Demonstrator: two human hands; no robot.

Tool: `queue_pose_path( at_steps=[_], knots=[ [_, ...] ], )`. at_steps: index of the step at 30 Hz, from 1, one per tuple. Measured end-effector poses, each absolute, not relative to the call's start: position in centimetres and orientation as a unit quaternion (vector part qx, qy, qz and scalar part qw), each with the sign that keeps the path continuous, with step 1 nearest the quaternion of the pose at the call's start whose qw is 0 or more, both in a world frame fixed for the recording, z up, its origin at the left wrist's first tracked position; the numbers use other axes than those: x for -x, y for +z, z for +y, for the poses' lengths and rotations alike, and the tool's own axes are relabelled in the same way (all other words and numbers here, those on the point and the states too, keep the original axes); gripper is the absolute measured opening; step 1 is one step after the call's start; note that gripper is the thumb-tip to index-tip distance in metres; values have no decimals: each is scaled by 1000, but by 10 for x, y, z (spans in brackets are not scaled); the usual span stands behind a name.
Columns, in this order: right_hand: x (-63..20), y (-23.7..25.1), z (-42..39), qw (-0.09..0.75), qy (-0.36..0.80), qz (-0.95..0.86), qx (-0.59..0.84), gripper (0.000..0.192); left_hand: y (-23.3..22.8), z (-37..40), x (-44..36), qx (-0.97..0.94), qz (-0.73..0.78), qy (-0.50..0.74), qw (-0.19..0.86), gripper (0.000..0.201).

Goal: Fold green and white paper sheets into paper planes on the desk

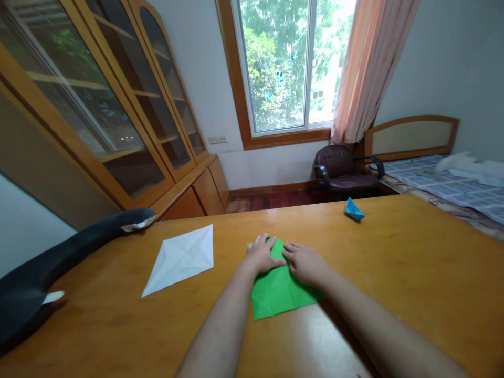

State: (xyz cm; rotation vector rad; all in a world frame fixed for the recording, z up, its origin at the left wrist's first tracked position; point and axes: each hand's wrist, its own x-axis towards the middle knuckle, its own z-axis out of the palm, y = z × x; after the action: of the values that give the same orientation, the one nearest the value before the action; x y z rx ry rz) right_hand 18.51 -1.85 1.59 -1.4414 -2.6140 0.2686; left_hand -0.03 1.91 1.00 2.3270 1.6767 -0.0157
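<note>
A green sheet of paper (281,294) with crease lines lies on the wooden table in front of me. My left hand (263,254) rests on its upper left part, fingers spread and thumb pointing right. On its upper right part lies my right hand (305,262), fingers stretched toward the middle of the sheet. The two hands are close together but apart, and both press on the paper without gripping it. Part of the sheet's far edge and right side is hidden under them.
A creased white sheet (183,260) lies to the left, and a small blue folded paper boat (354,210) stands at the far right of the table (413,278). A dark curved object (79,252) lines the left edge. Beyond are a chair (338,168) and a bed (452,178).
</note>
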Motion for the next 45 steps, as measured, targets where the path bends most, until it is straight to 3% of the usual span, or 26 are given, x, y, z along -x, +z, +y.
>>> queue_pose_path(
  at_steps=[27, 37, 45],
  knots=[
    [-188, 9, -17, 83, 87, -873, 472, 41, 9, 19, 1, -811, 570, 8, 134, 97],
    [-188, 9, -16, 77, 97, -869, 479, 45, 6, 19, -1, -805, 580, 18, 122, 80],
    [-187, 9, -14, 70, 93, -873, 473, 42, 12, 15, -1, -803, 582, 6, 126, 91]
  ],
)
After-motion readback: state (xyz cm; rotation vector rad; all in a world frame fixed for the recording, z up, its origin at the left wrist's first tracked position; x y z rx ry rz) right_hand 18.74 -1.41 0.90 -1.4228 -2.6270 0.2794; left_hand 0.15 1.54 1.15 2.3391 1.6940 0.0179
